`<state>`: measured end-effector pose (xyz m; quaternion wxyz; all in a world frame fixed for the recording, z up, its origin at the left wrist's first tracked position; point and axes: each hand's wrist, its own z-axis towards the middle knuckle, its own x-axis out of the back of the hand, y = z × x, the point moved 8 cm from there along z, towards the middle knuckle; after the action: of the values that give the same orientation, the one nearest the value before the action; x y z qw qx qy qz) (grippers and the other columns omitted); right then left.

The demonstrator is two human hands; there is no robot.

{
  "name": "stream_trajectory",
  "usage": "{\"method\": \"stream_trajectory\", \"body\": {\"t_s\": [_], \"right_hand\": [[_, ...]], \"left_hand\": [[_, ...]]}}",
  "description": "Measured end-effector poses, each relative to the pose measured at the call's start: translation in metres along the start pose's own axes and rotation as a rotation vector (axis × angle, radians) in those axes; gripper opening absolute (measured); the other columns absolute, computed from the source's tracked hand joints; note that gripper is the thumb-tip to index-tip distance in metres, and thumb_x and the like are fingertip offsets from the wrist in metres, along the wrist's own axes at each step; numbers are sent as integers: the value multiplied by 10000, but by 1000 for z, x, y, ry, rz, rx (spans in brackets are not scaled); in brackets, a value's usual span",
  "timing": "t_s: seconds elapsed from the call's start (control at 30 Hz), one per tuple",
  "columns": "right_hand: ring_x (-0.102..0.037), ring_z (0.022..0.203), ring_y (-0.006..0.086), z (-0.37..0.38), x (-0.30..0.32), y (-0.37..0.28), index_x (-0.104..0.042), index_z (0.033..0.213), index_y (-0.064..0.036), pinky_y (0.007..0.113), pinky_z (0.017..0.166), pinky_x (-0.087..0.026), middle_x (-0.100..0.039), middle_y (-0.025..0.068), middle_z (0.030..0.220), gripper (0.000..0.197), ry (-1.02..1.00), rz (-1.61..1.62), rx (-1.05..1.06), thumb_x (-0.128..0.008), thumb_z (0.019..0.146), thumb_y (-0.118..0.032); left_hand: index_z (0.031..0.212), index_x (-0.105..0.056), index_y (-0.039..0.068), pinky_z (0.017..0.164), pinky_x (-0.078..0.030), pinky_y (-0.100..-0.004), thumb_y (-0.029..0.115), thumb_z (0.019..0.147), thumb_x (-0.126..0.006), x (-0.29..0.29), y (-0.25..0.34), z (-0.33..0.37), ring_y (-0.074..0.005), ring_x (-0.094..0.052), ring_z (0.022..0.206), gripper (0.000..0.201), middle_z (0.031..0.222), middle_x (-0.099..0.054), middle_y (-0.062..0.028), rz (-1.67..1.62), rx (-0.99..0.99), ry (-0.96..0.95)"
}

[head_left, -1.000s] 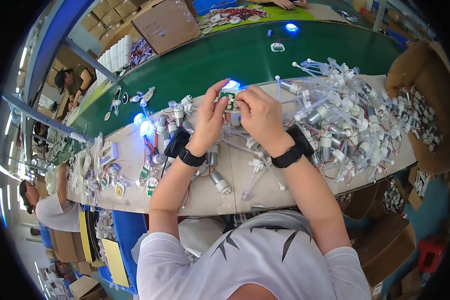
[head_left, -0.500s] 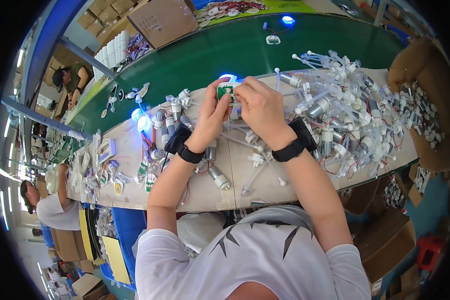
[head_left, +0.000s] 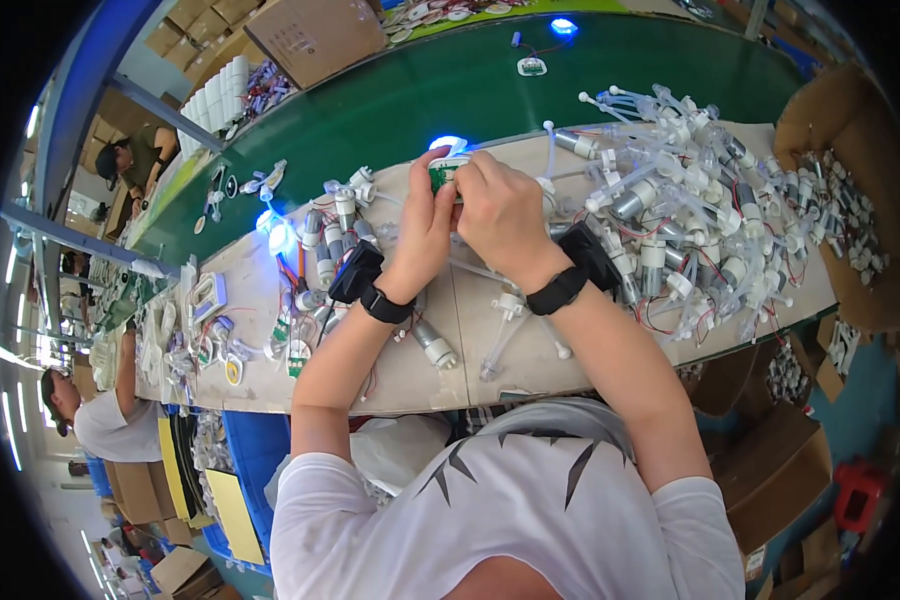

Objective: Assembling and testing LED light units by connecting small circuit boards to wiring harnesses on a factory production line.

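My left hand [head_left: 422, 232] and my right hand [head_left: 500, 208] meet over the far edge of the pale workbench [head_left: 410, 360]. Together they pinch a small green circuit board [head_left: 442, 174] with a blue light glowing at its far end. Both wrists carry black bands with a black box on them. A small grey motor [head_left: 432, 345] with a white cap and a length of clear tube [head_left: 500, 345] lie on the bench just under my forearms.
A big heap of small pumps, motors and clear tubes [head_left: 690, 210] covers the bench to my right. A green conveyor belt [head_left: 450, 80] runs beyond the bench. A brown box of parts [head_left: 850, 200] stands far right. Other people [head_left: 100, 420] work at the left.
Both hands have moved a little away from me toward the belt with the board still between them; the blue light stays lit.
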<state>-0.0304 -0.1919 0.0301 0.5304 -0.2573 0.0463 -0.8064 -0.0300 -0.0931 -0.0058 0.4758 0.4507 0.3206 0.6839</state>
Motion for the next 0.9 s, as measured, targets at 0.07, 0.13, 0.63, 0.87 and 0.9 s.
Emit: {"method": "stream_trajectory", "body": {"t_s": [0.07, 0.13, 0.63, 0.87, 0.9], "right_hand": [[-569, 602, 249, -2, -2, 0, -504, 696, -65, 355, 510, -450, -522, 68, 689, 105, -10, -45, 9, -592, 658, -23], [-574, 602, 247, 1, 1, 8, -520, 715, -63, 352, 510, -451, -532, 68, 695, 89, -5, -24, -11, -597, 679, -34], [-600, 713, 298, 26, 44, 21, -565, 924, -31, 385, 597, -477, -588, 115, 838, 212, -54, 197, -369, -627, 783, -178], [-543, 519, 163, 46, 119, 6, -584, 942, 10, 272, 489, -431, -595, 92, 750, 253, -11, 107, -348, -674, 764, -145], [-543, 519, 163, 45, 134, 5, -584, 942, 10, 272, 489, -431, -595, 92, 750, 253, -8, 83, -356, -674, 764, -145]], "left_hand": [[1314, -286, 85, 561, -391, -183, 67, 946, -386, 0, -8, -1, -46, -464, 655, 381, 907, -483, -25, -45, 58, -19], [1316, -280, 89, 558, -386, -181, 73, 947, -395, -2, -13, 3, -45, -475, 662, 387, 920, -487, -31, -89, 115, -41], [897, -571, 23, 506, -393, -165, 220, 882, -584, 51, -10, 57, -44, -513, 554, 198, 704, -592, -17, -474, 191, 186], [921, -563, -3, 498, -448, -195, 206, 881, -587, 138, -11, 173, -92, -578, 578, 213, 733, -625, -66, -313, -201, 393], [938, -562, -14, 498, -454, -201, 200, 880, -587, 148, -18, 184, -95, -586, 586, 223, 738, -627, -69, -254, -236, 458]]}}
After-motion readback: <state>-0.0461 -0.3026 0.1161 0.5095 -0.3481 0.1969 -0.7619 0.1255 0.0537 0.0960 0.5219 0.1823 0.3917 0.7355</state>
